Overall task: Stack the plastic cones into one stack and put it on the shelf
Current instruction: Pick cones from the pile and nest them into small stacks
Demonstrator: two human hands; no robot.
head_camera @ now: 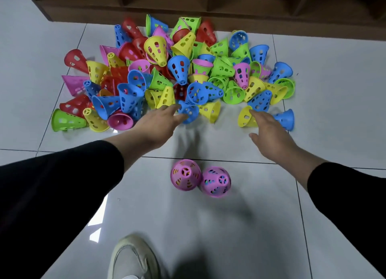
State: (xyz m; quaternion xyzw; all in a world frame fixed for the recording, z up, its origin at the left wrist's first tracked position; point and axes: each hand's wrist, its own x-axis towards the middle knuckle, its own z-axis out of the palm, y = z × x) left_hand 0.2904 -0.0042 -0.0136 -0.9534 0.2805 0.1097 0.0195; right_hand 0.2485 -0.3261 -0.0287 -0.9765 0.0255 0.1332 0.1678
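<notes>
Listing contents of the head view, left side first. Item: black sleeve on the left arm, reaching forward over the white tiled floor. Item: green cone lying on its side at the near left edge of the heap. Item: heap of plastic cones, red, blue, yellow, green and pink, perforated, tumbled loose on the floor against the base of the brown wooden shelf at the top of the view; none of them is on the shelf. Item: left hand, fingers extended to the near edge of the heap, thumb and fingertips closing on a blue cone; the grip is blurred. Item: white shoe at the bottom edge. Item: two pink cone stacks, upright side by side and touching, narrow ends up, other colours showing through their holes, set on the floor nearer the person and well apart from the heap. Item: yellow cone, on its side just ahead of the heap. Item: right hand, fingers straight and spread, fingertips at the yellow cone, holding nothing. Item: single blue cone just right of that hand.
</notes>
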